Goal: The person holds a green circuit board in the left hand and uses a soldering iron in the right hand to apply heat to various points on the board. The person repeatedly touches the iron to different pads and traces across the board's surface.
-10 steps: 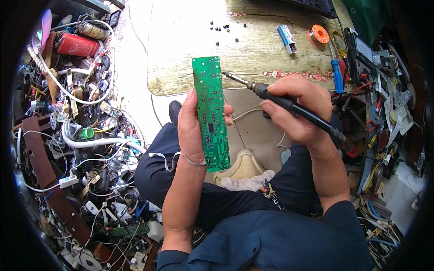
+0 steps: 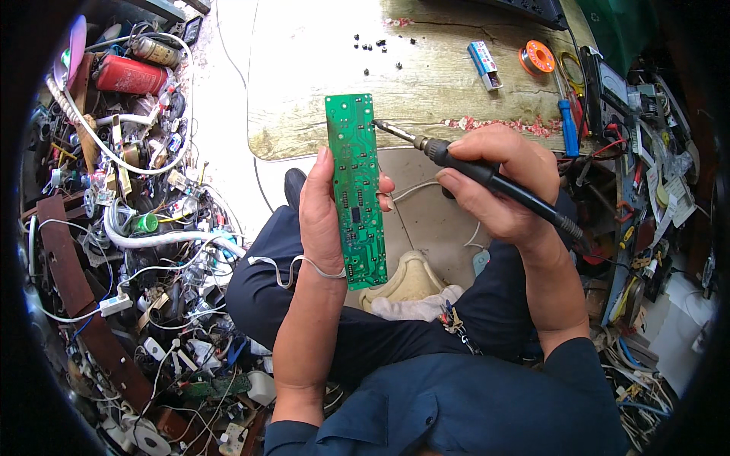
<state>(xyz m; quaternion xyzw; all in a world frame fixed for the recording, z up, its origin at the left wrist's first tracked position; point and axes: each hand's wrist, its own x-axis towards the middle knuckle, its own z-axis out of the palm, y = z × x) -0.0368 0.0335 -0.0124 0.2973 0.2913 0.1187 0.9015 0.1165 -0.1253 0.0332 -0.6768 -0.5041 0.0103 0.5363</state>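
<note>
A long green circuit board (image 2: 355, 175) stands nearly upright in my left hand (image 2: 321, 216), thumb along its left edge and fingertips showing at its right edge. Small dark components and solder points dot the face toward me. A white cable (image 2: 285, 273) comes from behind the board's lower end and crosses my wrist. My right hand (image 2: 506, 182) grips a black-handled soldering iron (image 2: 494, 180). Its thin metal tip lies at the board's upper right edge; whether it touches I cannot tell.
On the wooden table (image 2: 304, 121) lie several small black parts (image 2: 369, 47), a small blue-and-white box (image 2: 484, 66), an orange solder spool (image 2: 537, 58) and a blue-handled screwdriver (image 2: 567, 125). A heap of electronic scrap (image 2: 167, 304) fills the left side, with a red cylinder (image 2: 131, 76) on it.
The top of the board has shifted very slightly, bringing its right edge nearer the iron's tip. Both hands keep their grips and are otherwise almost still.
</note>
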